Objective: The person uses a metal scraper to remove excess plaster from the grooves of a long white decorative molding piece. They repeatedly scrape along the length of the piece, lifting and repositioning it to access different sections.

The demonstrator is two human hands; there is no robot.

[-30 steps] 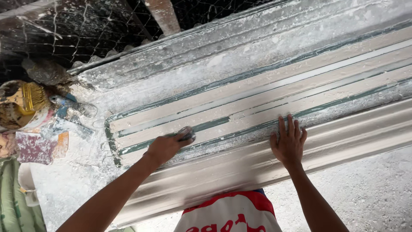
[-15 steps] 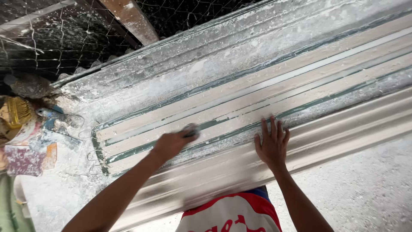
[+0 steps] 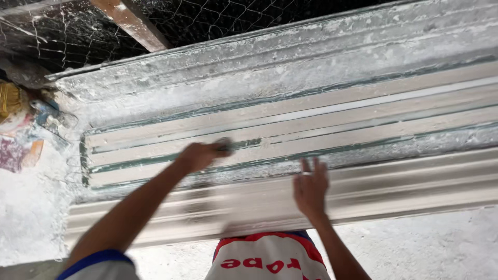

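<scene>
A long ribbed mould [image 3: 321,122], streaked white and green and caked with plaster dust, is laid across the frame from lower left to upper right, with a pale moulded strip [image 3: 394,189] lying along its near edge. Wire mesh [image 3: 62,31] and a wooden batten [image 3: 132,23] are seen at the upper left, and a heap of soiled rags and containers [image 3: 21,129] at the left edge. The left hand [image 3: 199,154] is clenched around a small dark tool [image 3: 225,146], blurred, pressed into a groove left of centre; what kind of tool it is cannot be told. The right hand [image 3: 310,187] is laid flat, fingers spread, on the strip just below centre, grasping nothing. A slip is judged likely if the tool is driven too hard along the dusty groove: the ribs could be gouged. The bracing palm could skid on loose powder, and the strip could be cracked if weight is leaned onto it.
</scene>
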